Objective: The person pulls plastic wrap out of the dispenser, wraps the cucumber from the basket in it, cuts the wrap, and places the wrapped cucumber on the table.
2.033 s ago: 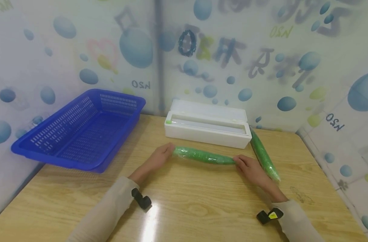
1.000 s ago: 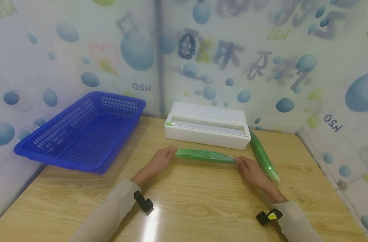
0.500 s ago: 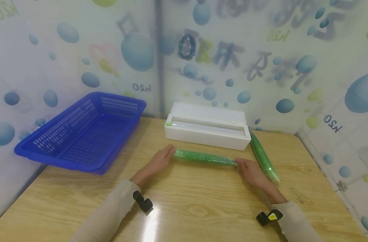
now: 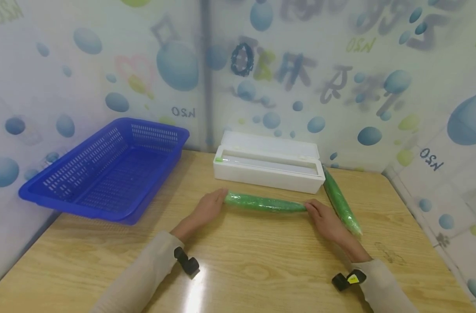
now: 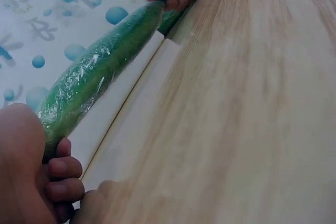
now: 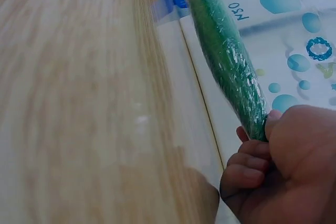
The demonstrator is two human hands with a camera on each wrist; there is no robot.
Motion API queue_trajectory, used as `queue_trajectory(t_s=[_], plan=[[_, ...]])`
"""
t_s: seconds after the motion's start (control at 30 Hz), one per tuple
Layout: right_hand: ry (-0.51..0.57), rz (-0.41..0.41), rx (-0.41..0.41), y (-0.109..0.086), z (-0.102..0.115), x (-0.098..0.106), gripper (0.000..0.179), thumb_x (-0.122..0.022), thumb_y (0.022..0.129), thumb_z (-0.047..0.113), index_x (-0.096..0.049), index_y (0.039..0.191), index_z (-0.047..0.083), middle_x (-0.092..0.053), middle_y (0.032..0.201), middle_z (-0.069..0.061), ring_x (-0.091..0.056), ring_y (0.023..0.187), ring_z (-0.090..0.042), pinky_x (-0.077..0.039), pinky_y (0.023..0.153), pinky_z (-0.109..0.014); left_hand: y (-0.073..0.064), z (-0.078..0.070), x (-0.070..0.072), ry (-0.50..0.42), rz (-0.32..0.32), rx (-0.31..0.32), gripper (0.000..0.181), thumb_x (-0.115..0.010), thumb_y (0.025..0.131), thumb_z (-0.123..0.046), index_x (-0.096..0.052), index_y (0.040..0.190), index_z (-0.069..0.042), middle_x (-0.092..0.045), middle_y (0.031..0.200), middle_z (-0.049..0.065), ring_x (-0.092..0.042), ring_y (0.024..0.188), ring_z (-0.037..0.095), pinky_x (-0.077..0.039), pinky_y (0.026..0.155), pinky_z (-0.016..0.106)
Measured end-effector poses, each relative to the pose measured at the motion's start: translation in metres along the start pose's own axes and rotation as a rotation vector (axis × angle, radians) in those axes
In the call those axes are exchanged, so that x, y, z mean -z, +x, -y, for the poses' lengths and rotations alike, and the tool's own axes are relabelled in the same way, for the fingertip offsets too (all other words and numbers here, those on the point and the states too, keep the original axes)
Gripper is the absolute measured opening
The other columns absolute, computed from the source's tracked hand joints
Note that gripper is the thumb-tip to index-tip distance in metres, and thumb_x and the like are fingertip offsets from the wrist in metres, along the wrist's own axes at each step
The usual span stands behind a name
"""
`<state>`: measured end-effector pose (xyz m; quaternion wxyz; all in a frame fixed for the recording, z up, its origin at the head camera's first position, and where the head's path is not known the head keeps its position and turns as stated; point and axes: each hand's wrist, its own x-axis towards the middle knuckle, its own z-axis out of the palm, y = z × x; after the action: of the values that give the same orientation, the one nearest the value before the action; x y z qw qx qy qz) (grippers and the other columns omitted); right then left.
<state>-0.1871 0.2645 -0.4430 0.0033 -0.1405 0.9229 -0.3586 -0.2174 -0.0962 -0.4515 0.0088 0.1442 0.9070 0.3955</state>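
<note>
A long green cucumber (image 4: 265, 203) in shiny clear plastic wrap stretches between both hands, raised over the wooden table. My left hand (image 4: 207, 208) pinches its paler left end. The darker, narrower right end is in the grip of my right hand (image 4: 325, 221). In the left wrist view the wrap on the cucumber (image 5: 94, 74) shows creases and glints near the left fingers. From the right wrist, thumb and fingers close around the tip of the cucumber (image 6: 228, 56). The very ends lie hidden inside the hands. Beside the right hand, a second wrapped cucumber (image 4: 341, 202) lies on the table.
Behind the hands stands a long white box (image 4: 267, 177) with its lid up, a wrap roll and a green-ended strip inside. At the left is a blue slotted plastic basket (image 4: 144, 195). Patterned walls border the wooden table (image 4: 257, 265) at the back and right.
Both hands keep hold of the cucumber's ends. The cucumber turns about its length, its wrap glints shifting, while the hands move only slightly. The box, basket and second cucumber stay put.
</note>
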Motion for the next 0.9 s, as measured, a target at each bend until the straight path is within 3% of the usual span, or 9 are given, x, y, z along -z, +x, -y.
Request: queue_trajectory(t_s=[0.1,0.23,0.33,0.47,0.53,0.73,0.9], plan=[[-0.003,-0.006,0.013,0.000,0.000,0.000,0.034,-0.034,0.105,0.030,-0.059,0.108,0.006,-0.059,0.094,-0.005,-0.053,0.088,-0.021,-0.046,0.079,-0.041,0.001,0.002,0.000,-0.045,-0.018,0.034,0.052,-0.025,0.106,-0.033,-0.046,0.137,0.004,-0.050,0.136,0.021,-0.044,0.128,0.035,-0.033,0.106,0.046],[-0.016,-0.005,-0.013,0.000,0.002,-0.001,0.039,-0.032,0.105,0.033,-0.058,0.097,0.005,-0.049,0.076,-0.002,-0.050,0.074,-0.018,-0.044,0.069,-0.036,0.003,0.005,0.000,-0.086,-0.040,0.032,0.047,-0.027,0.106,-0.033,-0.055,0.125,0.000,-0.063,0.110,0.019,-0.056,0.111,0.035,-0.042,0.097,0.049],[-0.001,0.003,-0.046,0.001,0.004,-0.002,0.040,-0.031,0.106,0.032,-0.053,0.085,0.005,-0.037,0.066,0.000,-0.040,0.061,-0.016,-0.037,0.059,-0.031,0.004,0.007,0.000,-0.095,-0.040,-0.009,0.037,-0.031,0.106,-0.028,-0.056,0.118,-0.004,-0.062,0.096,0.012,-0.059,0.100,0.032,-0.046,0.091,0.049],[0.054,0.006,-0.082,0.001,0.005,-0.004,0.040,-0.032,0.106,0.029,-0.051,0.081,0.005,-0.044,0.065,-0.002,-0.041,0.057,-0.015,-0.035,0.053,-0.028,0.004,0.007,0.000,-0.114,-0.036,-0.069,0.030,-0.036,0.105,-0.023,-0.053,0.122,-0.005,-0.062,0.113,0.014,-0.056,0.112,0.034,-0.041,0.098,0.049],[0.084,-0.001,-0.092,0.001,0.005,-0.005,0.039,-0.032,0.106,0.031,-0.055,0.087,0.005,-0.049,0.068,-0.003,-0.045,0.059,-0.016,-0.038,0.055,-0.027,0.004,0.007,0.000,-0.100,-0.046,-0.087,0.028,-0.038,0.104,-0.021,-0.053,0.121,-0.004,-0.062,0.116,0.015,-0.055,0.114,0.035,-0.041,0.098,0.049],[0.169,-0.025,-0.084,0.002,0.001,-0.007,0.040,-0.036,0.105,0.030,-0.054,0.123,-0.001,-0.056,0.081,-0.007,-0.054,0.072,-0.018,-0.047,0.064,-0.026,0.003,0.005,-0.001,0.012,-0.080,-0.070,0.030,-0.036,0.105,-0.023,-0.058,0.107,-0.002,-0.064,0.095,0.014,-0.061,0.095,0.034,-0.048,0.087,0.047],[0.331,-0.005,-0.120,0.003,-0.007,-0.008,0.036,-0.041,0.104,0.022,-0.052,0.128,-0.004,-0.058,0.086,-0.013,-0.055,0.072,-0.016,-0.048,0.059,-0.023,0.003,0.006,-0.001,0.028,-0.081,-0.072,0.032,-0.040,0.104,-0.022,-0.059,0.116,0.001,-0.064,0.111,0.020,-0.059,0.107,0.037,-0.044,0.095,0.048]])
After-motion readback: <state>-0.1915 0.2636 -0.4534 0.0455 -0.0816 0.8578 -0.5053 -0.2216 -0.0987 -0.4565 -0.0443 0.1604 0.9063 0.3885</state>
